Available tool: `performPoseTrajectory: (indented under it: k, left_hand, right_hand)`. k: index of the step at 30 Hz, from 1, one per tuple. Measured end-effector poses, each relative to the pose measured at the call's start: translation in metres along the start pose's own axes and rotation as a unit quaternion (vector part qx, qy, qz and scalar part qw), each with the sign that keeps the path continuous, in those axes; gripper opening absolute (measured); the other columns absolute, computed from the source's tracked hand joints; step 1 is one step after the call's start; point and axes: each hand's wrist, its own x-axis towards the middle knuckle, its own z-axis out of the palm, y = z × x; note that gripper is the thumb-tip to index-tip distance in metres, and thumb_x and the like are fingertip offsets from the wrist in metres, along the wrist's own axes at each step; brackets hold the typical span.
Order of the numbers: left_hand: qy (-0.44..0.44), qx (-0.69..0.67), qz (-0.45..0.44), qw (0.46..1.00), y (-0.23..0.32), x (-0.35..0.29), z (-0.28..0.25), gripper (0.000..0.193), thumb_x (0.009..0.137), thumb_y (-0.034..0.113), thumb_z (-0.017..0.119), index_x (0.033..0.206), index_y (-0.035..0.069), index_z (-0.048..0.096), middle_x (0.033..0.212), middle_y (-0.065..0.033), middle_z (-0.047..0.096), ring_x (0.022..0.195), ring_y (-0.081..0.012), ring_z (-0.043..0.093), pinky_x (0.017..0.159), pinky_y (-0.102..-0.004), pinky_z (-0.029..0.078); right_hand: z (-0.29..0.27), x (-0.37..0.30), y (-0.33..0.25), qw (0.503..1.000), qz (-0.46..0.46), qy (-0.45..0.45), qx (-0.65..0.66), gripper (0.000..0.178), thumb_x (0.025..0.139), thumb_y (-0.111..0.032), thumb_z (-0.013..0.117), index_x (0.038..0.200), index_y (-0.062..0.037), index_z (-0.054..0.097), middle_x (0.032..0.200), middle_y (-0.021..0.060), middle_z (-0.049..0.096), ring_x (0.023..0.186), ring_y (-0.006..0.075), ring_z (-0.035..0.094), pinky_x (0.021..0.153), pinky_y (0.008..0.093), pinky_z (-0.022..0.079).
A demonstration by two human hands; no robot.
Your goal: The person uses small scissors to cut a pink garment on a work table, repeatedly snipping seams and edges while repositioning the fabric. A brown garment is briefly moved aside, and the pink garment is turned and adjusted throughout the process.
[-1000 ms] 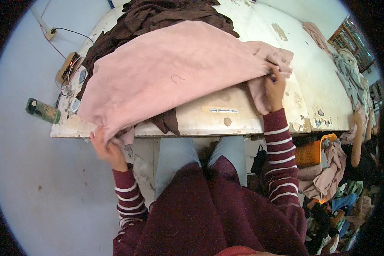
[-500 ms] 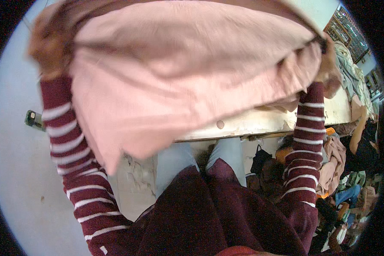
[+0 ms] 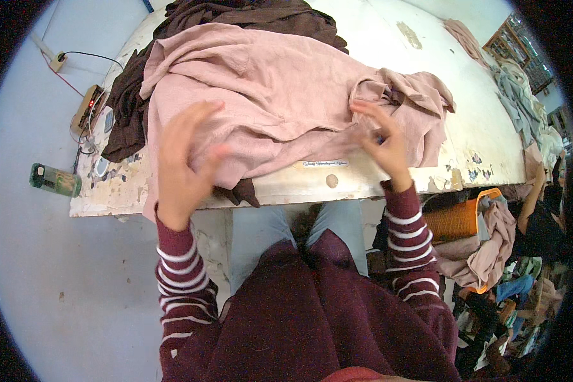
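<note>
A pale pink cloth garment (image 3: 286,83) lies spread and wrinkled on the worn white table (image 3: 388,184). Its right end is bunched up, and its left part hangs over the front edge. My left hand (image 3: 188,165), slightly blurred, hovers over the left part with fingers apart and nothing in them. Above the right part is my right hand (image 3: 385,143), thumb and fingers spread, holding nothing that shows. Dark brown cloth (image 3: 248,16) lies behind and under the pink garment, with a corner showing at the front edge.
An orange basket (image 3: 455,219) holding cloth stands below the table's right side. A green bottle (image 3: 56,180) is off the table's left corner, near a power strip (image 3: 86,111) with cables. More cloth (image 3: 522,108) lies along the far right, with clothes heaped lower right.
The pink garment, held up and stretched between both hands before, now lies on the table. Both hands have let go of it, come lower and moved closer together.
</note>
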Motion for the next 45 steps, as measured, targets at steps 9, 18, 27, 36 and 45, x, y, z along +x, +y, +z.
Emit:
performPoseTrajectory:
  k: [9,18,27,36,45]
  left_hand:
    - [0.097,0.062,-0.072,0.991,-0.031,-0.089,0.018,0.021,0.062,-0.005,0.059,0.080,0.005,0.065,0.093,-0.0085,0.064,0.092,-0.0299,0.058,0.085,-0.0385,0.043]
    - [0.113,0.052,-0.080,0.989,-0.035,-0.121,0.029,0.022,0.058,-0.010,0.056,0.073,0.005,0.061,0.087,-0.0058,0.063,0.092,-0.0287,0.058,0.084,-0.0382,0.044]
    - [0.125,0.038,-0.091,0.987,-0.030,-0.121,0.032,0.025,0.055,-0.008,0.056,0.076,0.006,0.061,0.092,-0.0063,0.062,0.095,-0.0295,0.057,0.085,-0.0395,0.044]
    - [0.130,0.011,-0.085,0.988,-0.034,-0.124,0.034,0.027,0.054,-0.009,0.056,0.077,0.006,0.061,0.093,-0.0063,0.062,0.096,-0.0291,0.058,0.086,-0.0404,0.045]
    - [0.137,0.002,-0.096,0.986,-0.030,-0.119,0.032,0.027,0.059,-0.006,0.061,0.082,0.006,0.064,0.094,-0.0061,0.063,0.096,-0.0291,0.058,0.086,-0.0390,0.045]
  right_hand:
    - [0.041,-0.007,-0.006,0.999,-0.029,0.041,-0.019,0.034,0.074,0.004,0.062,0.104,-0.0074,0.070,0.111,0.0106,0.067,0.101,0.0235,0.064,0.089,0.0301,0.048]
    - [0.045,-0.054,-0.012,0.998,0.023,0.037,-0.049,0.031,0.075,0.000,0.066,0.106,-0.0042,0.070,0.109,0.0111,0.067,0.101,0.0230,0.063,0.089,0.0293,0.047]
    - [0.064,-0.032,-0.077,0.993,0.034,-0.106,-0.036,0.038,0.075,-0.019,0.075,0.110,-0.0057,0.066,0.090,0.0132,0.068,0.079,0.0208,0.066,0.068,0.0290,0.050]
    - [0.101,-0.022,-0.098,0.991,-0.011,-0.115,-0.069,0.021,0.079,-0.014,0.074,0.097,-0.0036,0.070,0.079,0.0074,0.070,0.068,0.0114,0.065,0.065,0.0235,0.050]
    - [0.101,-0.020,-0.082,0.997,-0.028,-0.071,-0.002,0.023,0.078,-0.006,0.072,0.099,-0.0008,0.068,0.084,0.0086,0.070,0.079,0.0144,0.067,0.072,0.0238,0.050]
